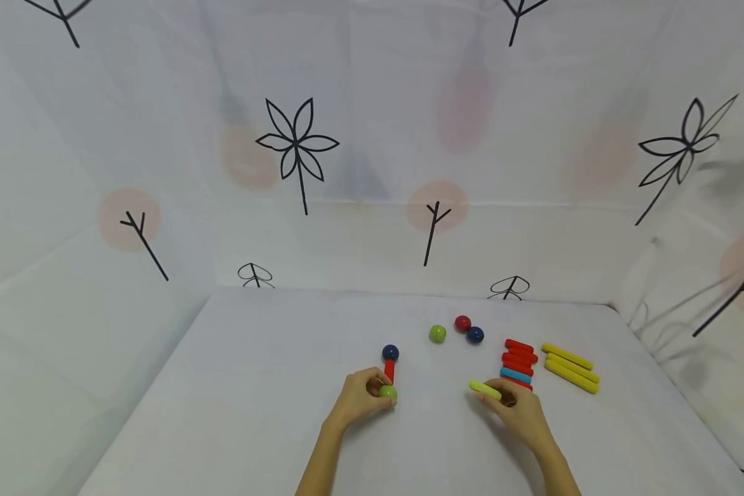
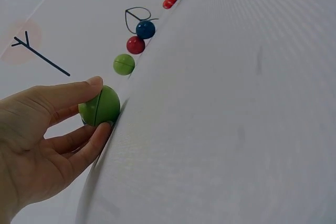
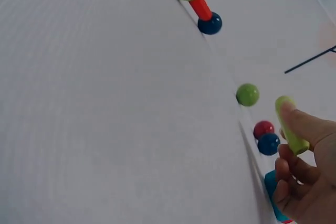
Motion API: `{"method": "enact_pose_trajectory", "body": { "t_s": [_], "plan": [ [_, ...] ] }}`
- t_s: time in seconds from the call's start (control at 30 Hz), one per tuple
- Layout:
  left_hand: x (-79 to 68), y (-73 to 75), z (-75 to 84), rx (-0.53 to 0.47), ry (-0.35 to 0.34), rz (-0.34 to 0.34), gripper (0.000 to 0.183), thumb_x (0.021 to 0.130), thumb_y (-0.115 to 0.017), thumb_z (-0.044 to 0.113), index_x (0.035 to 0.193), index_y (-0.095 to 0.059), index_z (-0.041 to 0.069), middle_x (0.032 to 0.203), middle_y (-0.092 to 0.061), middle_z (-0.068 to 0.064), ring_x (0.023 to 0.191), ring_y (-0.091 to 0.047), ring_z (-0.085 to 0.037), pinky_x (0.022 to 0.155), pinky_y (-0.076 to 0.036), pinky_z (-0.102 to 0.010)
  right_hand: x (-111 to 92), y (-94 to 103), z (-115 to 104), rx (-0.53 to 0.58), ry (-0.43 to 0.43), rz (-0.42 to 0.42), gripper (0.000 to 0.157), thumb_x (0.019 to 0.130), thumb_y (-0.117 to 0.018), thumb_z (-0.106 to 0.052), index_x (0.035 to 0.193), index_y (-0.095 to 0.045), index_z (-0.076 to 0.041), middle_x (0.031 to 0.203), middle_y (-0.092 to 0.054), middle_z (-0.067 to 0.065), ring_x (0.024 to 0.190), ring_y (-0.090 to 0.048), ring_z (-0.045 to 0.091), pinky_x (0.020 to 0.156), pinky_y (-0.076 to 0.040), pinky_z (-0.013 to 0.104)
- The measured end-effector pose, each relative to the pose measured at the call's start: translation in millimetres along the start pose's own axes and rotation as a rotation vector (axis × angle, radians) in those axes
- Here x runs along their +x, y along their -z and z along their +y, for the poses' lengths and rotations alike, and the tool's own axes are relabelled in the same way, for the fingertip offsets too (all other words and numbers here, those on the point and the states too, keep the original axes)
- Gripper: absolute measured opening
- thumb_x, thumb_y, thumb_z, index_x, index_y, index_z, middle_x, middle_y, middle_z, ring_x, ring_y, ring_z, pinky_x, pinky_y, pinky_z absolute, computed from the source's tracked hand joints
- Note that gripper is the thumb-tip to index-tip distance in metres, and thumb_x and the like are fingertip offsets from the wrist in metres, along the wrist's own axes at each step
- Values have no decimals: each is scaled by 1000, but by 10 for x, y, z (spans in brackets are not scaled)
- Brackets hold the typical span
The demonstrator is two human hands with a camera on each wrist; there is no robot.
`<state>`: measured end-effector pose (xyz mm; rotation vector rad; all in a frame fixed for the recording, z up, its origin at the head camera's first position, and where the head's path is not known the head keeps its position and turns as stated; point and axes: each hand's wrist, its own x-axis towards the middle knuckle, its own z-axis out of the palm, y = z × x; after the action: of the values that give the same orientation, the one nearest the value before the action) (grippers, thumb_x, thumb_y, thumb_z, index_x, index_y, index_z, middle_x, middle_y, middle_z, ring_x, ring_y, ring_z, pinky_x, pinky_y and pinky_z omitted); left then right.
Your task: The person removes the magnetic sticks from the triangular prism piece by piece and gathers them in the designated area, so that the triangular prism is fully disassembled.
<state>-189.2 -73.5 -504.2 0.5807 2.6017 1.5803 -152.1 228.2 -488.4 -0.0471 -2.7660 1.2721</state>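
My left hand (image 1: 358, 398) pinches a green ball (image 1: 388, 393) between thumb and fingers, low over the white table. A red rod (image 1: 389, 373) runs from that ball to a dark blue ball (image 1: 390, 353) at its far end. The left wrist view shows a grooved line around the held green ball (image 2: 101, 107). To the right, my right hand (image 1: 523, 410) holds a short yellow-green rod (image 1: 485, 389) between thumb and fingers, raised off the table. Its fingers partly cover the near end of a row of rods in the head view.
Beyond the hands lie a loose green ball (image 1: 437, 334), a red ball (image 1: 463, 323) and a dark blue ball (image 1: 474, 335). Several red rods (image 1: 518, 358) and a light blue rod (image 1: 516, 375) lie stacked side by side. Longer yellow rods (image 1: 572, 377) rest farther right.
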Motion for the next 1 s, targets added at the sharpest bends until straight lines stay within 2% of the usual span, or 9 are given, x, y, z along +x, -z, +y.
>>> {"method": "enact_pose_trajectory", "body": {
  "t_s": [0.13,0.37,0.8,1.0],
  "plan": [
    [-2,3,-1,-3,-4,1,26,70,-80,11,90,-65,4,83,-66,-5,72,-55,-11,65,-46,-21,-49,108,84,-53,-22,3,32,82,-74,-27,103,-67,-4,87,-63,3,73,-50,13,62,-44,20],
    [-6,5,1,3,2,3,26,70,-81,12,90,-65,5,84,-66,-5,72,-55,-12,66,-46,-21,-70,223,195,-119,-83,-64,44,80,-74,-35,108,-66,-1,93,-62,5,81,-51,18,65,-45,21],
    [-2,13,-4,-23,13,5,27,69,-81,11,90,-66,4,84,-66,-6,73,-56,-14,67,-47,-21,-105,314,296,-186,-100,-65,35,77,-77,-26,97,-65,-1,88,-64,4,78,-54,18,65,-47,24],
    [4,13,-6,-27,14,6,27,69,-81,11,90,-66,4,83,-66,-5,73,-56,-13,66,-46,-21,-109,356,320,-171,-114,-39,39,77,-77,-28,97,-64,2,90,-64,9,77,-57,20,66,-48,27]
  ]
}}
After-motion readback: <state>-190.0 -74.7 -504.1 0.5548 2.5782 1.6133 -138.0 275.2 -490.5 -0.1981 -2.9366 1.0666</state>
